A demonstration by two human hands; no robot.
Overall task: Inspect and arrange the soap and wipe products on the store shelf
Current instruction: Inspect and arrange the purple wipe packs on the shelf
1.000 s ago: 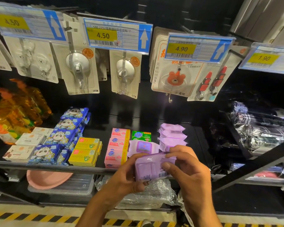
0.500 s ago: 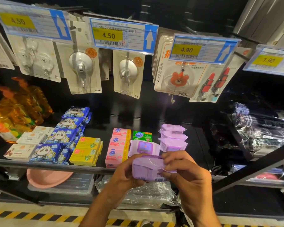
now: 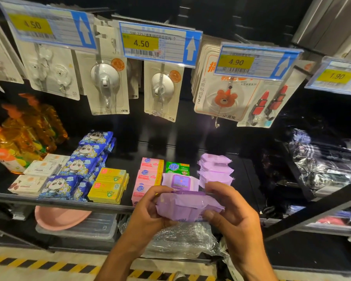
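On the shelf (image 3: 49, 200), soap boxes (image 3: 148, 176) lie left of stacked wipe packs (image 3: 216, 169), behind the held pack (image 3: 187, 207).

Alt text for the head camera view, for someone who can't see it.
Left hand and right hand grip a purple wipe pack before a store shelf. On it lie more purple packs, pink soap boxes, yellow boxes and blue panda packs; hooks hang above.

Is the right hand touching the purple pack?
Touching. The head view shows the right hand pinching the purple pack at its right end, thumb on its front, fingers over its top.
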